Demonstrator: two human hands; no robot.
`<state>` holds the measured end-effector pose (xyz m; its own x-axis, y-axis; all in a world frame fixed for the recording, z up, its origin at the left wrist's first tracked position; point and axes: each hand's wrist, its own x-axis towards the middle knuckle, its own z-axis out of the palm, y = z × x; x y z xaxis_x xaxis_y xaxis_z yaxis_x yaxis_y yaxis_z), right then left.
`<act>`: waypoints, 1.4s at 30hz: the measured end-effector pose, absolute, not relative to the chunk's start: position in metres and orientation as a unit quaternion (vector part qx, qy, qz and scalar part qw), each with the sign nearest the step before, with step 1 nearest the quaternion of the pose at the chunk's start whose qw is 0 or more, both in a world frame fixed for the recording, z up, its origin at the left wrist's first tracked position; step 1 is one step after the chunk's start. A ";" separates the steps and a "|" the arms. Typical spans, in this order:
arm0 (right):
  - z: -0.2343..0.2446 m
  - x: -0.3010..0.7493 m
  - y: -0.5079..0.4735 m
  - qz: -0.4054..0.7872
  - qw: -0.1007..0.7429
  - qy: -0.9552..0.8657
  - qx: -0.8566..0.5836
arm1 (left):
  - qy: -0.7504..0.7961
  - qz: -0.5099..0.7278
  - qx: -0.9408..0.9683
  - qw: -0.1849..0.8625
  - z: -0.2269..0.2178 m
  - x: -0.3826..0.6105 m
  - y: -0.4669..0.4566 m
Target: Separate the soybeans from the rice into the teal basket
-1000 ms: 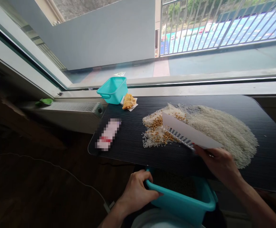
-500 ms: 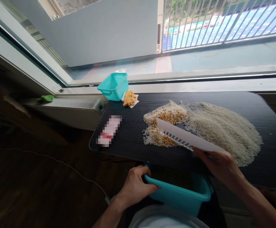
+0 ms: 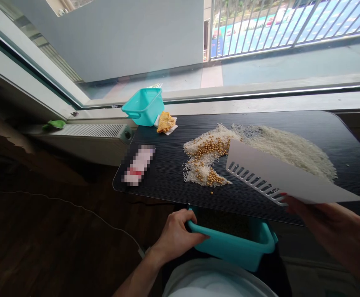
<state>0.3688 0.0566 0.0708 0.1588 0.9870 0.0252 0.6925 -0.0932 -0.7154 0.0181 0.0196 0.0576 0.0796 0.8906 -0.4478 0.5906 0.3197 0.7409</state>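
White slotted sheet (image 3: 278,173), just one, gripped by the right fingers (image 3: 297,206) over the black counter (image 3: 167,165), points lengthwise to its far left; below its near edge, left fingers (image 3: 198,238) clasp one of two teal rectangular tubs (image 3: 232,246).

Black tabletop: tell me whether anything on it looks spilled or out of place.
Two strays: one yellow bean lies alone toward the person's edge of the black tabletop, apart from the mixed pile, and a white speck sits by itself, right of the pale grain heap.
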 end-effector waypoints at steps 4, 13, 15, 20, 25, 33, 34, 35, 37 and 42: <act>0.068 0.368 0.041 0.227 0.329 -0.580 -0.710 | 0.656 0.151 0.567 0.475 0.059 0.021 0.021; 0.069 0.367 0.040 0.268 0.309 -0.615 -0.674 | 0.657 0.147 0.571 0.469 0.060 0.021 0.022; 0.069 0.368 0.041 0.259 0.313 -0.602 -0.687 | 0.658 0.148 0.570 0.469 0.060 0.020 0.021; 0.070 0.372 0.041 0.276 0.316 -0.599 -0.683 | 0.658 0.152 0.573 0.465 0.058 0.017 0.021; 0.071 0.376 0.041 0.298 0.300 -0.587 -0.690 | 0.659 0.153 0.574 0.461 0.057 0.012 0.021; 0.083 0.349 0.059 0.328 0.303 -0.595 -0.668 | 0.665 0.161 0.571 0.454 0.057 0.005 0.020; 0.086 0.349 0.059 0.334 0.299 -0.596 -0.666 | 0.664 0.162 0.572 0.453 0.057 0.004 0.019; 0.089 0.350 0.058 0.334 0.301 -0.597 -0.665 | 0.664 0.163 0.574 0.452 0.056 0.004 0.019; 0.091 0.351 0.057 0.324 0.314 -0.592 -0.668 | 0.663 0.162 0.575 0.451 0.055 0.003 0.019; 0.090 0.347 0.060 0.357 0.300 -0.568 -0.678 | 0.665 0.158 0.573 0.452 0.057 0.003 0.020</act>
<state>0.3472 0.0595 0.0898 0.1006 0.9846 -0.1427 0.5562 -0.1746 -0.8125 0.0026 0.0200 0.0569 0.0652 0.9047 -0.4211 0.6197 0.2940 0.7277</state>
